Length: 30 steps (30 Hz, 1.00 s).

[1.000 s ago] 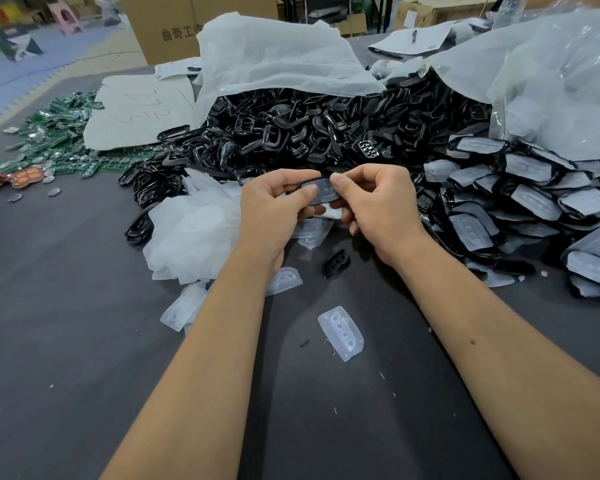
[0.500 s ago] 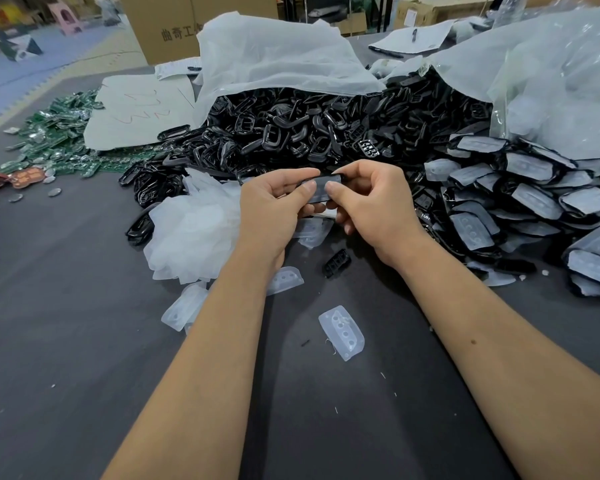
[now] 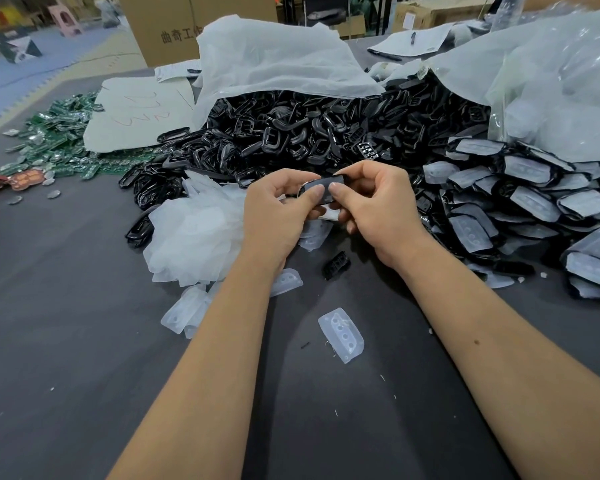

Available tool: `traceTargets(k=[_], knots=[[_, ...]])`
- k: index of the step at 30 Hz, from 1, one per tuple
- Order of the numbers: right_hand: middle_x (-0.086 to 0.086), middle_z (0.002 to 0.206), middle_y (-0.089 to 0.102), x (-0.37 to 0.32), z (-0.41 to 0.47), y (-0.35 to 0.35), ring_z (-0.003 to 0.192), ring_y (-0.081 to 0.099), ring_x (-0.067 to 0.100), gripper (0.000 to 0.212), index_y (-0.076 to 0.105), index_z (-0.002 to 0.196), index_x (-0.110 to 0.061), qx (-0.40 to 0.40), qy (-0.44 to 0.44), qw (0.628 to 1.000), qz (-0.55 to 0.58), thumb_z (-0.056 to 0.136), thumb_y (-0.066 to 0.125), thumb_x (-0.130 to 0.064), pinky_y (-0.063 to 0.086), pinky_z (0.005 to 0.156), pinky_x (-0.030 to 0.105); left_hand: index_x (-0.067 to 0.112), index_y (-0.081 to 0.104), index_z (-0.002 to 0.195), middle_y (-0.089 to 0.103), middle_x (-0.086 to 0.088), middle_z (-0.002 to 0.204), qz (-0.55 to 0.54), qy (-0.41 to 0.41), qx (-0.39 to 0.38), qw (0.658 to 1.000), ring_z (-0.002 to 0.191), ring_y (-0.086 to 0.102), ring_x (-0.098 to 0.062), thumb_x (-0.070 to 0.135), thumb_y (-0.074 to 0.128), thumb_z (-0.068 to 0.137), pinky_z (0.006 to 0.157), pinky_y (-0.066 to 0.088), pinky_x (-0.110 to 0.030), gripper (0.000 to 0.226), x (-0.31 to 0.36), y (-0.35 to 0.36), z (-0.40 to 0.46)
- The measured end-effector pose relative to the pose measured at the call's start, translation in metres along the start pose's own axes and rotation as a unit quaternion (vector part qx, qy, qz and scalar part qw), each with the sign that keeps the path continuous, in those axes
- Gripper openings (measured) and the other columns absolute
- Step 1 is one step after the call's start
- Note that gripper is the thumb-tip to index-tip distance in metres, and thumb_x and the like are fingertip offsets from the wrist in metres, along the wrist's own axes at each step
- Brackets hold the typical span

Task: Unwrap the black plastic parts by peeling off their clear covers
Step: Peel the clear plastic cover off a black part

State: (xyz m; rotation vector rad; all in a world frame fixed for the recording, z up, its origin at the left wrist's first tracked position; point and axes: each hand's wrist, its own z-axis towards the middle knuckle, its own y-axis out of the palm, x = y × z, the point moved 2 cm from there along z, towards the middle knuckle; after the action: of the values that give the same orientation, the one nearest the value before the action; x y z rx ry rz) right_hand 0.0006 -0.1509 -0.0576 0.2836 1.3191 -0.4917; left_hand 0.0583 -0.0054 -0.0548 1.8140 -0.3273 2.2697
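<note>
Thumbs shifted closer on black part [image 3: 321, 188]; left hand [image 3: 278, 209], right hand [image 3: 371, 202] both pinching it. Light, stiff; peel cover at edge.

unwrapped parts heap [image 3: 291, 140] behind hands | wrapped parts [image 3: 534, 202] right | peeled covers [image 3: 194, 230] left

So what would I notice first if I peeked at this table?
Probably the two hands, left hand and right hand, pinching one black part in the middle. Behind them spills a huge heap of black parts, and wrapped ones are stacked on the right.
</note>
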Motion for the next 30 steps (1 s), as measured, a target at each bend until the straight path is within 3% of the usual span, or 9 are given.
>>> traceTargets(k=[3, 6, 14, 19, 22, 25, 30], knots=[[0.002, 0.067, 0.07, -0.003, -0.001, 0.001, 0.05, 0.061, 0.014, 0.006, 0.071, 0.09, -0.01, -0.016, 0.002, 1.0, 0.015, 0.095, 0.072, -0.007, 0.045, 0.041, 0.024, 0.011, 0.08, 0.096, 0.078, -0.004, 0.087, -0.017, 0.0, 0.005, 1.0, 0.072, 0.073, -0.012, -0.001, 0.075, 0.09, 0.065, 0.056, -0.019, 0.014, 0.001, -0.001, 0.0], [0.0, 0.063, 0.067, -0.004, 0.0, 0.001, 0.049, 0.06, 0.013, 0.013, 0.071, 0.087, -0.01, -0.014, 0.011, 0.999, 0.032, 0.1, 0.066, -0.01, 0.045, 0.04, 0.024, 0.018, 0.08, 0.093, 0.078, 0.0, 0.083, -0.024, -0.009, 0.0, 1.0, 0.065, 0.07, -0.007, -0.001, 0.074, 0.09, 0.063, 0.055, -0.018, 0.02, 0.002, -0.001, 0.0], [0.004, 0.059, 0.069, -0.002, -0.001, 0.001, 0.044, 0.062, 0.018, 0.018, 0.069, 0.081, -0.019, 0.017, -0.005, 0.997, -0.082, 0.099, 0.065, -0.017, 0.047, 0.04, 0.028, 0.02, 0.08, 0.087, 0.078, 0.001, 0.079, -0.024, -0.029, -0.014, 0.999, 0.061, 0.072, -0.01, -0.005, 0.071, 0.091, 0.059, 0.055, -0.02, 0.027, 0.005, -0.001, -0.001], [0.006, 0.07, 0.069, -0.005, -0.001, 0.002, 0.052, 0.065, 0.019, 0.017, 0.071, 0.088, -0.016, 0.018, 0.0, 0.999, -0.048, 0.101, 0.061, -0.014, 0.049, 0.043, 0.028, 0.021, 0.081, 0.085, 0.078, -0.001, 0.08, -0.037, -0.039, 0.0, 0.999, 0.06, 0.068, -0.006, -0.005, 0.07, 0.092, 0.059, 0.054, -0.018, 0.028, 0.003, 0.0, -0.002], [-0.003, 0.089, 0.067, -0.014, -0.005, -0.001, 0.076, 0.066, 0.013, 0.024, 0.072, 0.106, -0.016, 0.042, -0.111, 0.984, -0.133, 0.096, 0.056, -0.001, 0.057, 0.064, 0.03, 0.008, 0.08, 0.094, 0.077, -0.008, 0.082, -0.086, -0.059, 0.001, 0.995, 0.061, 0.069, -0.011, -0.008, 0.068, 0.093, 0.064, 0.057, -0.019, 0.02, 0.003, -0.002, 0.0], [0.0, 0.105, 0.066, -0.022, -0.009, -0.001, 0.095, 0.062, 0.009, 0.037, 0.075, 0.112, -0.011, -0.004, -0.258, 0.934, -0.249, 0.084, 0.064, 0.01, 0.052, 0.083, 0.022, 0.004, 0.078, 0.096, 0.076, -0.01, 0.081, -0.141, -0.095, -0.019, 0.985, 0.061, 0.069, -0.013, -0.008, 0.066, 0.094, 0.06, 0.054, -0.015, 0.017, 0.005, -0.006, 0.002], [0.003, 0.108, 0.067, -0.023, -0.007, -0.007, 0.104, 0.063, 0.018, 0.026, 0.081, 0.112, -0.014, -0.027, -0.282, 0.923, -0.26, 0.089, 0.076, -0.002, 0.05, 0.089, 0.023, -0.003, 0.075, 0.093, 0.073, -0.009, 0.08, -0.208, -0.164, -0.031, 0.964, 0.061, 0.067, -0.009, -0.001, 0.064, 0.098, 0.055, 0.051, -0.011, 0.013, 0.01, -0.01, 0.002]])
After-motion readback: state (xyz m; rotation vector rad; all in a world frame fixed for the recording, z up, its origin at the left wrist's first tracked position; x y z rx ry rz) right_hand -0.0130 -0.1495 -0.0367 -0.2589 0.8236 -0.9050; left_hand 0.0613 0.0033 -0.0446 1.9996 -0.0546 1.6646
